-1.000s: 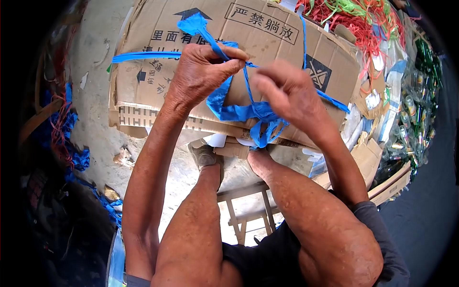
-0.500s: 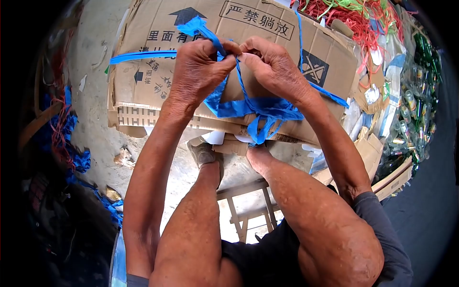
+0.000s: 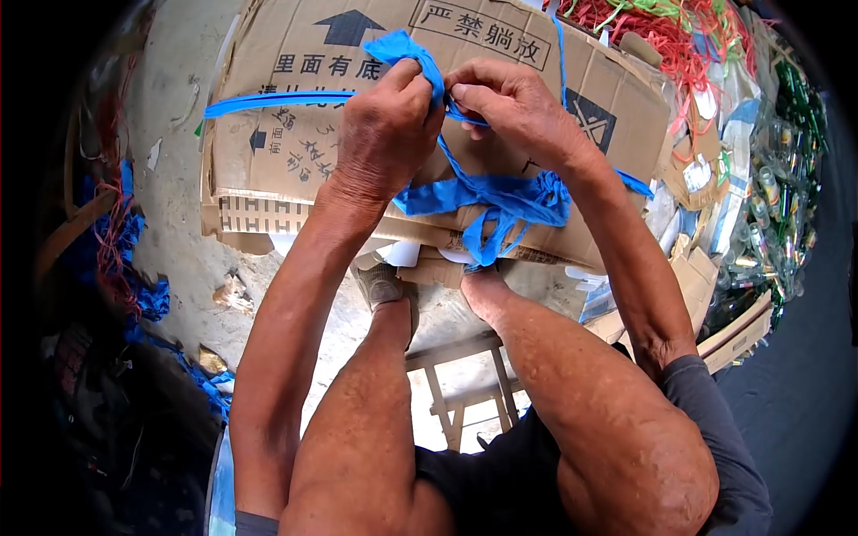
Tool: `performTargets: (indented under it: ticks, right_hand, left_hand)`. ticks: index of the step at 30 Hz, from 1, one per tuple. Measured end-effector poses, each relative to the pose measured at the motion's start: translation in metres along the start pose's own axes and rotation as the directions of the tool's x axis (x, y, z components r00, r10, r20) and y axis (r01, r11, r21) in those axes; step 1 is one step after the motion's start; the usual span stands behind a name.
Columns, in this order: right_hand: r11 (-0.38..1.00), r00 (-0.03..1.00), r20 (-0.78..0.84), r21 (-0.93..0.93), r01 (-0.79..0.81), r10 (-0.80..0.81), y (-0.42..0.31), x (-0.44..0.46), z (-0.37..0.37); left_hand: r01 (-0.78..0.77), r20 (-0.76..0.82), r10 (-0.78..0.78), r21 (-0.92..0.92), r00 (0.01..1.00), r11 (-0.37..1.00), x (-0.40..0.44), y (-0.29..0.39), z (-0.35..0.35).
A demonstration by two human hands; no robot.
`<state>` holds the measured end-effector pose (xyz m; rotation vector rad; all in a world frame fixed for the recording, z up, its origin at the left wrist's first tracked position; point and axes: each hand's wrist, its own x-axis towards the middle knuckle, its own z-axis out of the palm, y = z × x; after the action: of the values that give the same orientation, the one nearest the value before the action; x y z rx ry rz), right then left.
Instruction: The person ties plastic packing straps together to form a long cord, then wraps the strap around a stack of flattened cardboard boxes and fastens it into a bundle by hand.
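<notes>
A bundle of flattened cardboard [image 3: 268, 170] with printed Chinese characters lies in front of me, with blue plastic strapping [image 3: 277, 101] running across it. My left hand [image 3: 389, 125] is closed on the strapping, and a wide loose end sticks up above its fingers. Close beside it, my right hand [image 3: 514, 103] pinches another part of the same strapping with thumb and forefinger. The spot where the strands cross is partly hidden by the fingers. A crumpled tangle of blue strapping [image 3: 527, 201] hangs over the near edge of the cardboard.
Red plastic strips [image 3: 617, 22] are heaped at the far right. Several glass bottles [image 3: 769, 214] lie along the right side. A small wooden stool [image 3: 456, 350] stands between my legs. More blue plastic [image 3: 152, 299] lies on the floor at left.
My left hand has turned and shifted slightly right, bunching the strapping upward. My right hand has moved a little right, drawing a strand below its fingers.
</notes>
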<state>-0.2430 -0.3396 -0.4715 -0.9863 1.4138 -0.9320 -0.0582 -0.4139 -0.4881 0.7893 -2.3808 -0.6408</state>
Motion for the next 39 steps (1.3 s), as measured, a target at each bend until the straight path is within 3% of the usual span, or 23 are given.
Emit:
performTargets:
  ticks: [6,12,15,18,22,26,29,30,33,39]
  right_hand:
    - [0.986,0.985,0.167,0.15,-0.073,0.048,0.0,0.01,-0.011]
    - [0.994,0.99,0.144,0.106,-0.017,0.001,0.005,0.013,-0.013]
    - [0.979,0.993,0.106,-0.191,0.077,-0.057,0.0,0.016,-0.014]
    - [0.736,0.91,0.087,-0.559,0.381,-0.405,-0.005,0.021,-0.013]
    - [0.682,0.932,0.139,-0.646,0.342,-0.335,-0.021,0.019,-0.024]
    - [0.417,0.862,0.304,-0.777,0.471,-0.406,-0.021,0.018,-0.027]
    - [0.231,0.842,0.337,-0.858,0.459,-0.421,-0.013,0.017,-0.036]
    - [0.226,0.894,0.336,-0.885,0.407,-0.296,-0.014,0.016,-0.04]
    - [0.288,0.926,0.296,-0.889,0.357,-0.233,-0.005,0.01,-0.035]
    - [0.282,0.928,0.264,-0.899,0.336,-0.263,-0.002,0.002,-0.033]
  left_hand:
    - [-0.064,-0.073,0.067,0.045,0.995,0.997,0.002,-0.002,-0.001]
    - [-0.056,-0.11,0.056,0.003,0.992,0.998,0.002,-0.002,-0.002]
    - [0.005,-0.121,-0.011,-0.048,0.993,0.999,0.0,-0.005,0.001]
    - [0.075,-0.123,-0.09,-0.121,0.988,0.99,0.0,-0.003,-0.003]
    - [0.139,-0.104,-0.155,-0.147,0.982,0.979,-0.004,-0.001,-0.007]
    - [0.152,-0.077,-0.159,-0.09,0.984,0.984,-0.011,-0.002,-0.008]
    - [0.189,-0.062,-0.195,-0.097,0.979,0.977,-0.017,-0.005,-0.012]
    - [0.212,-0.064,-0.223,-0.142,0.973,0.967,-0.022,-0.005,-0.013]
    - [0.264,-0.038,-0.276,-0.195,0.96,0.945,-0.036,-0.004,-0.013]
    - [0.265,-0.016,-0.275,-0.226,0.961,0.937,-0.036,-0.006,-0.018]
